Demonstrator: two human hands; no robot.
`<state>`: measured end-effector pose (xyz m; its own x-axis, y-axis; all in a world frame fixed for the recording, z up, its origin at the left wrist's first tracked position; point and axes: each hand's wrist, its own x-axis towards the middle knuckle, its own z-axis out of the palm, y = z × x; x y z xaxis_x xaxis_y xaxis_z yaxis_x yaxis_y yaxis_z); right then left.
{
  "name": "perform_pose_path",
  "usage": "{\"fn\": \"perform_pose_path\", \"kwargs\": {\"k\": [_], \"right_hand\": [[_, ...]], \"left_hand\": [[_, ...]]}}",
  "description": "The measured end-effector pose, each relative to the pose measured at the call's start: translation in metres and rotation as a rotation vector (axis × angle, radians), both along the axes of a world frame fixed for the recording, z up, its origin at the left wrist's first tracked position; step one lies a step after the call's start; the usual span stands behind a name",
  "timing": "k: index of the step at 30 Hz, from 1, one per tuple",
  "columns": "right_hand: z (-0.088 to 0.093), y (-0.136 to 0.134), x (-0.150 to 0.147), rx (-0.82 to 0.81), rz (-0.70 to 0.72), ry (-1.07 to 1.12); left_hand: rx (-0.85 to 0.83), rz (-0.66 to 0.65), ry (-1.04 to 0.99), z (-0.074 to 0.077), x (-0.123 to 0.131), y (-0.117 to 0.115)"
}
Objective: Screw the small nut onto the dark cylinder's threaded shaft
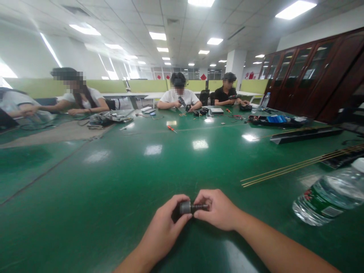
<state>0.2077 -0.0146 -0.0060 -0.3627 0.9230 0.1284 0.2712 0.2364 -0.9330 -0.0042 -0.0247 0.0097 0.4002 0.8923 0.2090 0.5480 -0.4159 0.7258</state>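
A small dark metal part with a grey cylindrical body (185, 207) and a thinner ridged shaft (199, 207) lies sideways between my hands, just above or on the green table (113, 182). My left hand (166, 222) grips the grey body, thumb on the near side and fingers on the far side. The shaft end is pinched by my right hand (217, 210), whose fingers partly cover its tip. Whether the body and shaft are one piece, I cannot tell.
At right, a large water bottle (327, 197) stands beside thin brass-coloured rods (284, 168). Farther off are an orange screwdriver (171, 129), a black tray with a blue item (275, 120), and a heap of parts (108, 119). Several people sit around the table; one holds a power drill (182, 101).
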Motion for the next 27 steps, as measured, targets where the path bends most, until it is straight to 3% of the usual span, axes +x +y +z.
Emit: {"fn": "perform_pose_path", "kwargs": {"k": [9, 27], "right_hand": [[-0.0091, 0.0025, 0.0005, -0.003, -0.012, 0.010], [-0.0047, 0.0011, 0.0003, -0.004, -0.029, -0.013]], "left_hand": [[-0.036, 0.008, -0.003, 0.0001, 0.0008, 0.0000], [-0.003, 0.015, -0.044, -0.0009, -0.0001, 0.0001]]}}
